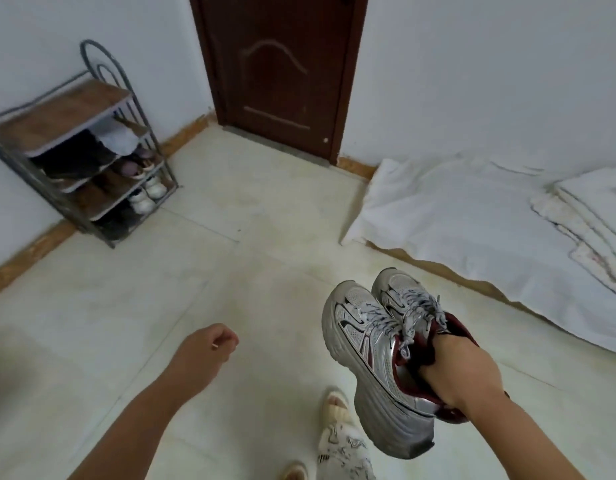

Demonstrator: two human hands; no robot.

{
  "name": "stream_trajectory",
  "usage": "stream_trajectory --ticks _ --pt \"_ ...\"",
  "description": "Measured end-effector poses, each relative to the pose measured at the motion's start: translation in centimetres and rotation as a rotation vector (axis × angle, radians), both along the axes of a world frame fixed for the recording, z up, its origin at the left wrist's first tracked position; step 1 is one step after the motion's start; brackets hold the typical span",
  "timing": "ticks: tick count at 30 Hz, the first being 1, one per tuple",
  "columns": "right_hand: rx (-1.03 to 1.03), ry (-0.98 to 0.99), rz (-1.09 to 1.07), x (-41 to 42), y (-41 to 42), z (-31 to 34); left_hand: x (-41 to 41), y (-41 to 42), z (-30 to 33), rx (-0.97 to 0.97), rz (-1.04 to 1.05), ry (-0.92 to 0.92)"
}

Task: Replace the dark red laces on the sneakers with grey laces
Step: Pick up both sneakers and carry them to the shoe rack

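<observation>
My right hand (pixel 462 372) holds a pair of silver-grey sneakers (pixel 372 344) in the air, fingers hooked inside their dark red collars. Both shoes point away from me, toes up, side by side. The laces (pixel 412 311) showing on both shoes are grey and white. My left hand (pixel 209 344) hangs in front of me at lower centre with its fingers loosely curled; it holds nothing. No dark red laces are in view.
A metal shoe rack (pixel 92 150) with several shoes stands against the left wall. A dark brown door (pixel 279 71) is straight ahead. A low bed with white sheets (pixel 473 216) and folded blankets (pixel 590 223) lies at the right. My slippered feet (pixel 337 410) stand on the pale tiled floor.
</observation>
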State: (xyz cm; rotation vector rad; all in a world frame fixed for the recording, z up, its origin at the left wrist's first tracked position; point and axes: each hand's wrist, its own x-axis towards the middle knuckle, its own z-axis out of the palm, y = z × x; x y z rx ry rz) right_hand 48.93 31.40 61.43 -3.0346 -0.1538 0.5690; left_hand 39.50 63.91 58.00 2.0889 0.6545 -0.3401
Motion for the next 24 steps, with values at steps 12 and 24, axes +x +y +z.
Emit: stream_trajectory --ticks 12,24 --pt "0.039 -0.012 0.461 18.9 15.1 -0.2 7.9 6.5 0.3 0.013 0.452 -0.018" --pt "0.047 0.069 0.68 25.3 33.9 -2.1 8.8 20.7 -0.9 -0.01 0.723 0.03"
